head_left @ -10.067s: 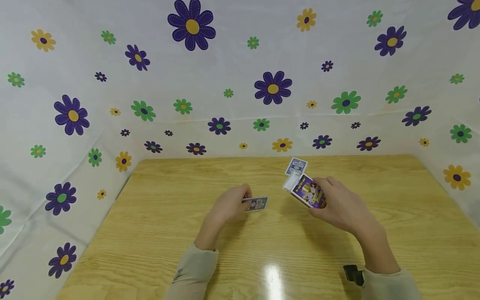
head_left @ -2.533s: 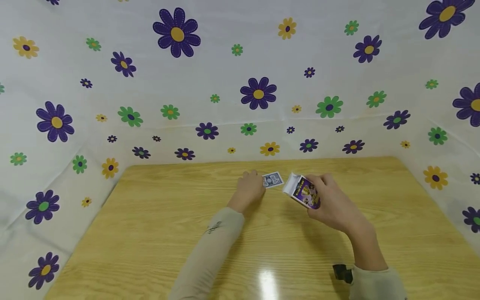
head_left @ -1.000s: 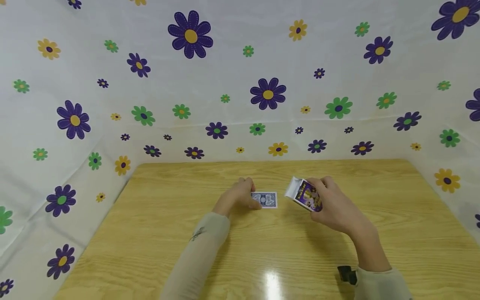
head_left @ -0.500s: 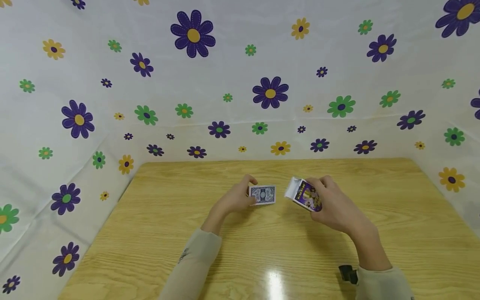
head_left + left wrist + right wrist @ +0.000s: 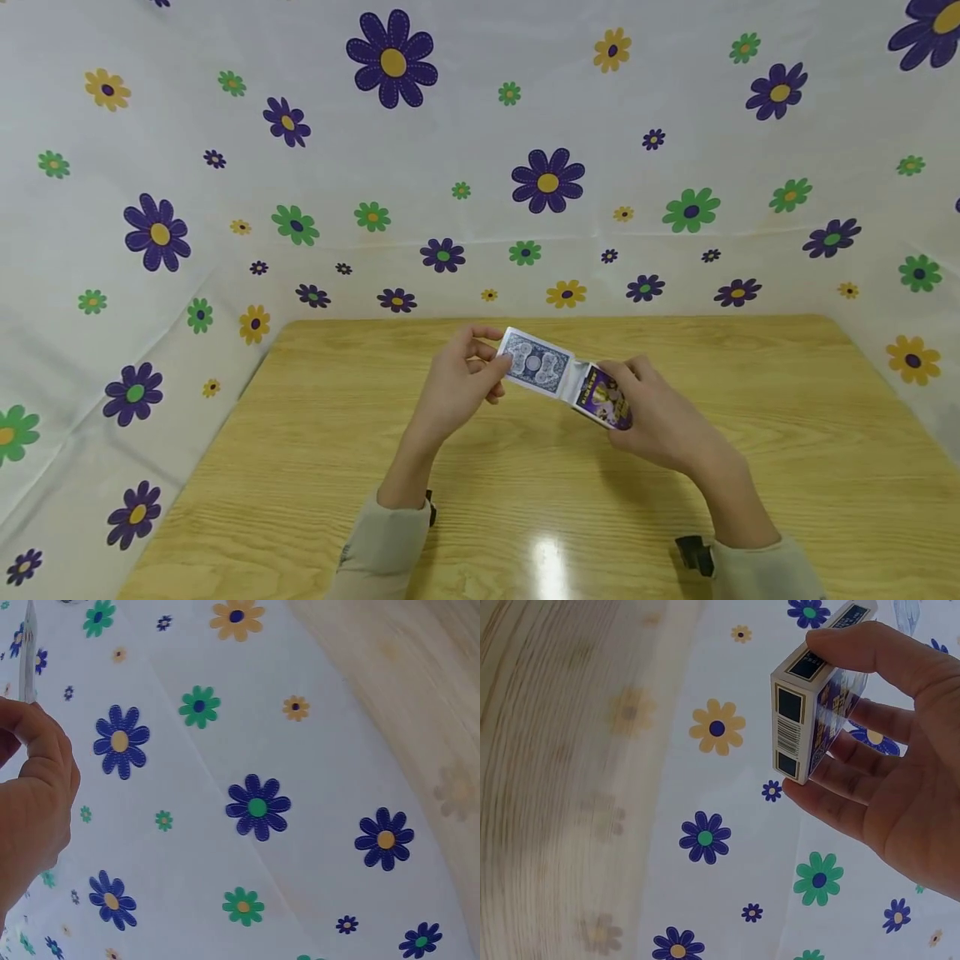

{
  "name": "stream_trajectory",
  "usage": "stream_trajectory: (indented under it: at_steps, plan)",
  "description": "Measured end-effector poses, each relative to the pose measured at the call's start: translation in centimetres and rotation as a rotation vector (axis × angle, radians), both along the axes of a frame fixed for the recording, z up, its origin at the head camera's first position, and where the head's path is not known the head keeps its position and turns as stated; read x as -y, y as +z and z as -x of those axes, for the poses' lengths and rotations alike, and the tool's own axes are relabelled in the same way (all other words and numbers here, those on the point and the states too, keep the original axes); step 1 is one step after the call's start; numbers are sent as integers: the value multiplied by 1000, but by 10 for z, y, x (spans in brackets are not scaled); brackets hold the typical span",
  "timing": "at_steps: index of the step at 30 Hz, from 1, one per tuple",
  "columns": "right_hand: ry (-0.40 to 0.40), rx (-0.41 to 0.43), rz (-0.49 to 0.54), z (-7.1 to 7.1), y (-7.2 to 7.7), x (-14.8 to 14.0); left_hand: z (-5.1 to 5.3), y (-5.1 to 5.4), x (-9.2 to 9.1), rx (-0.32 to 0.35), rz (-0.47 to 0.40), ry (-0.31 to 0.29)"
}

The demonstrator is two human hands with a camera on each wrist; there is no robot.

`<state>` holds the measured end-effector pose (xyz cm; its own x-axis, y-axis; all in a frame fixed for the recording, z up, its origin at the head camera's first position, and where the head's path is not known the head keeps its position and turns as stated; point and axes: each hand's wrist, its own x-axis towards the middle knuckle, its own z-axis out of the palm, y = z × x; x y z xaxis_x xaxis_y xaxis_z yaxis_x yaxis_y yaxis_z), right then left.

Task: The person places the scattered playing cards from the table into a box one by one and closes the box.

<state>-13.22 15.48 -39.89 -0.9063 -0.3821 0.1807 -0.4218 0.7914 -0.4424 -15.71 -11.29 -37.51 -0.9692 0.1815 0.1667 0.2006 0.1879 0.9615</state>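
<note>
Between thumb and fingers, my left hand [image 5: 461,379] pinches a blue-backed playing card [image 5: 534,362] above the table. I cannot tell whether other cards lie beneath it. The card's far short edge meets the white open flap end of a purple card box [image 5: 604,397]; whether any of it is inside is unclear. My right hand [image 5: 667,417] grips this box by its sides, tilted, its open end toward the left hand. In the right wrist view the barcode end of the box [image 5: 789,735] shows. The left wrist view catches only the card's thin edge [image 5: 28,656].
The wooden table [image 5: 337,467] stretches under both hands, with a light reflection near its front. White cloth [image 5: 450,150] with printed flowers hangs behind it and at both sides. A black strap end [image 5: 695,554] sticks out at the right cuff.
The card lay on the table earlier; my left hand drew it nearer, lifted it and brought it to the box's open end. The right hand kept its grip on the box, nearly still.
</note>
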Motion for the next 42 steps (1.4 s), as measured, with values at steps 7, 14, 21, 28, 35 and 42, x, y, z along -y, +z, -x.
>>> stream_trajectory:
  at_steps: [7, 14, 21, 28, 35, 42]
  plan:
    - [3, -20, -6, -2, 1, 2, -9, 2, -11, -9, 13, -21]
    - [16, -35, -7, -2, 2, 4, -8, 0, -14, 8, -5, 1]
    - [24, -46, -19, -3, 4, 5, -9, 1, -17, 15, -33, 22]
    - [25, -42, -20, -3, 3, 6, -9, -2, -19, 14, -16, 13]
    - [24, -38, -23, -4, 3, 7, -11, -2, -19, 0, 20, 20]
    - [23, -31, -28, -4, 3, 7, -13, -3, -22, -71, 138, -2]
